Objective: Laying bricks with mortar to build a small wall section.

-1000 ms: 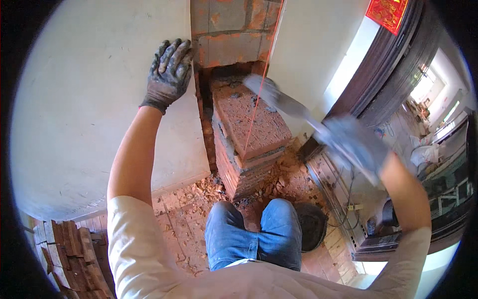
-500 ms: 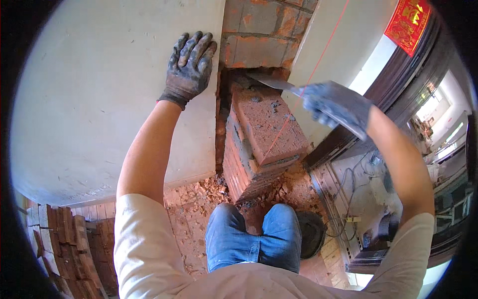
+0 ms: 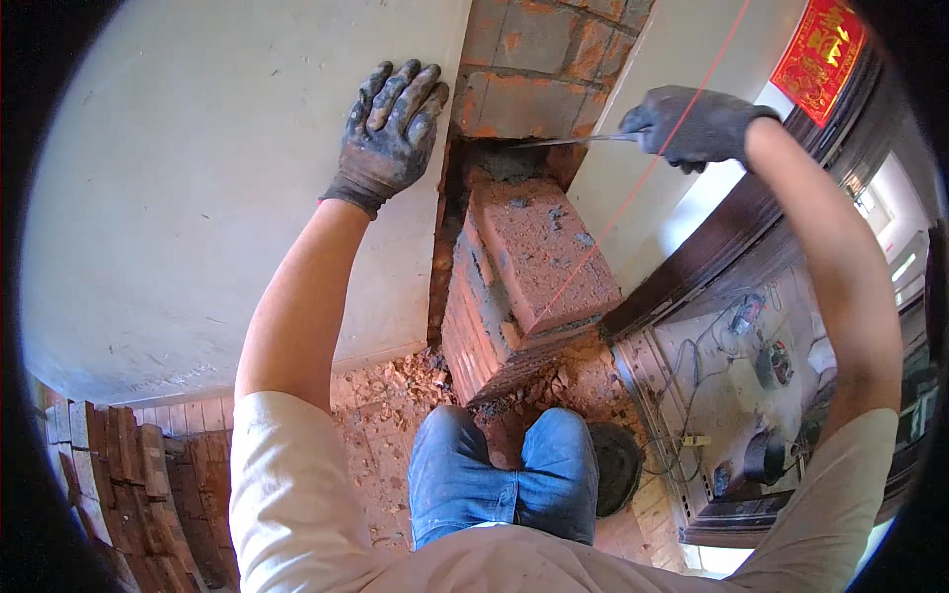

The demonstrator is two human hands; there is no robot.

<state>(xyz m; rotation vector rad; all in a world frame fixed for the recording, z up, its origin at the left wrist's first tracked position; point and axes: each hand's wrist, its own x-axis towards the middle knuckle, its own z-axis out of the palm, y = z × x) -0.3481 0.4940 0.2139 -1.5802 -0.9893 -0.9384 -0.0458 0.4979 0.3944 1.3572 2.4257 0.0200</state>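
And here the right hand (image 3: 692,128) is gripping a trowel (image 3: 583,140), gloved fingers curling around the handle, while the blade is showing almost edge-on as a thin line. The tool is lying leftward of its hand, its long axis running nearly level across the view, and its tip is pointing into the recess (image 3: 459,168) under the grey blocks (image 3: 529,104). Dark mortar (image 3: 509,166) is sitting in there, just below the tip; whether blade and mortar are touching, I cannot tell from this angle.

Over on the other side, the left hand (image 3: 390,133) is holding nothing: it is lying palm-down, fingers extended, apparently bracing against the pale wall (image 3: 217,198). (In this view it is sitting nearer the recess than the right hand is, yet the right one is doing the reaching, by way of the blade.)

Now the brick pier (image 3: 549,262): it is standing in front of the recess, its reddish top face stretching from there toward the knees (image 3: 450,445). So the trowel is lying crosswise to that long axis, beyond its far end. A red string (image 3: 633,193) is slanting down from the upper right, passing in front of the gripping glove and over the pier's top.
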